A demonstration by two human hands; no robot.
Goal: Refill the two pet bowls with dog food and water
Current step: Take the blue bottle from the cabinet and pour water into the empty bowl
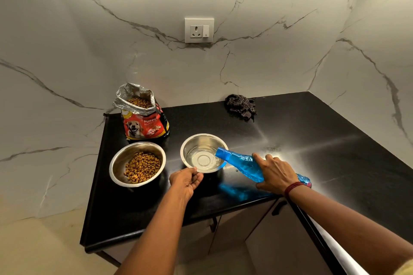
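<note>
White marble-look walls with grey veins meet in a corner behind a glossy black bench (290,140), and a white socket plate with a switch (199,30) sits on the back wall. Light glares off the bench top right of centre, and brown cupboard doors show below its front edge.

Two round steel bowls stand side by side near the front left of the bench. The left bowl (119,161) holds a heap of brown kibble (143,167) that covers most of its bottom. The right bowl (196,140) holds a shallow pool of clear water, through which the ring pressed into its base shows.

A clear blue plastic bottle (243,164) is tilted neck-down, its open mouth over the right rim of the water bowl, and a thin stream runs from it into the bowl. The right hand (276,174) is wrapped around the bottle's middle, fingers closed over the top; a red thread band circles that wrist. The left hand (186,182) pinches the near rim of the water bowl between thumb and curled fingers.

Behind the kibble bowl stands an open food bag (145,124), red and black with a foil-lined top folded open and kibble visible inside. Its front shows a pale puppy and the word "PUPPY"; the line below is partly creased and not fully readable. A crumpled dark checked cloth (240,106) lies at the back of the bench, well apart from the bowls.
</note>
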